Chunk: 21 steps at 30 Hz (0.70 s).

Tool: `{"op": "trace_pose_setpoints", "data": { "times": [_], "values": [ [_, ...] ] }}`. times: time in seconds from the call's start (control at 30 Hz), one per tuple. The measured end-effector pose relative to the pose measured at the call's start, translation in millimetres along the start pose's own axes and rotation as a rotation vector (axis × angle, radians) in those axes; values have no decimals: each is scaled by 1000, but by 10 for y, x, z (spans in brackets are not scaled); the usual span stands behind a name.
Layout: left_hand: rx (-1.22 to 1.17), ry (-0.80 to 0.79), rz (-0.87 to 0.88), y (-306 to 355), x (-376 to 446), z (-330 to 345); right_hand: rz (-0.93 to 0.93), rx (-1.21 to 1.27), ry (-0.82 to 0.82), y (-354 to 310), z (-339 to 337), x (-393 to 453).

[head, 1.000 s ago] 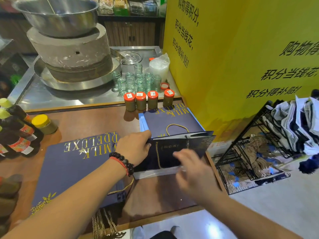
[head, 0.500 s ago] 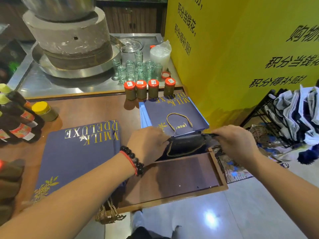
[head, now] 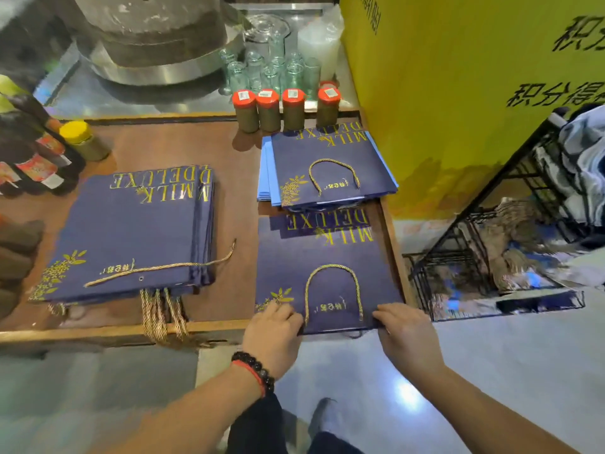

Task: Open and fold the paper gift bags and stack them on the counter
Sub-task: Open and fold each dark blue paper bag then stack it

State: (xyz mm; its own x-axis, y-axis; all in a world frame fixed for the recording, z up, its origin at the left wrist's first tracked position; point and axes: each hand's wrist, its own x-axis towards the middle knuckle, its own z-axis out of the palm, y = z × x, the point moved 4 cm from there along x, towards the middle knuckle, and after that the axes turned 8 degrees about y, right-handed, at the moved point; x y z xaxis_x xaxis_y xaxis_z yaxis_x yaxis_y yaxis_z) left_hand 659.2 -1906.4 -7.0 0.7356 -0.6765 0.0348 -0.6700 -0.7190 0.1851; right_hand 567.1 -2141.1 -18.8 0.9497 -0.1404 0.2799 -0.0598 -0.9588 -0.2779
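A navy paper gift bag (head: 327, 267) with gold lettering and a gold rope handle lies flat on the brown counter (head: 235, 290), its open end over the front edge. My left hand (head: 273, 335) grips its near left corner. My right hand (head: 406, 332) grips its near right corner. A stack of folded navy bags (head: 327, 165) lies just behind it. A second, larger stack of flat bags (head: 131, 234) rests to the left, its rope handles hanging over the counter's edge.
Several red-capped jars (head: 281, 109) and clear glasses (head: 271, 70) stand behind the small stack. Dark bottles (head: 36, 152) and a yellow-lidded jar (head: 82, 139) line the left. A yellow wall (head: 458, 93) and a black wire rack (head: 510, 244) flank the right.
The bag went from standing open between my hands to lying flat on the counter. Both hands moved toward me to its near corners. The camera tilted down.
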Motion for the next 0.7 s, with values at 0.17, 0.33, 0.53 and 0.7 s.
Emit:
{"op": "trace_pose_setpoints", "data": {
  "times": [0.17, 0.33, 0.53, 0.7],
  "values": [
    [15, -29, -135, 105, -85, 518, 65, -102, -37, 70, 514, -289],
    [-140, -88, -214, 294, -258, 767, 51, -226, -188, -354, 680, -495],
    [4, -240, -160, 383, -399, 963, -64, -196, -381, -767, 979, -609],
    [30, -247, -105, 162, -448, 1021, -156, -185, -359, -535, 929, -609]
  ]
}}
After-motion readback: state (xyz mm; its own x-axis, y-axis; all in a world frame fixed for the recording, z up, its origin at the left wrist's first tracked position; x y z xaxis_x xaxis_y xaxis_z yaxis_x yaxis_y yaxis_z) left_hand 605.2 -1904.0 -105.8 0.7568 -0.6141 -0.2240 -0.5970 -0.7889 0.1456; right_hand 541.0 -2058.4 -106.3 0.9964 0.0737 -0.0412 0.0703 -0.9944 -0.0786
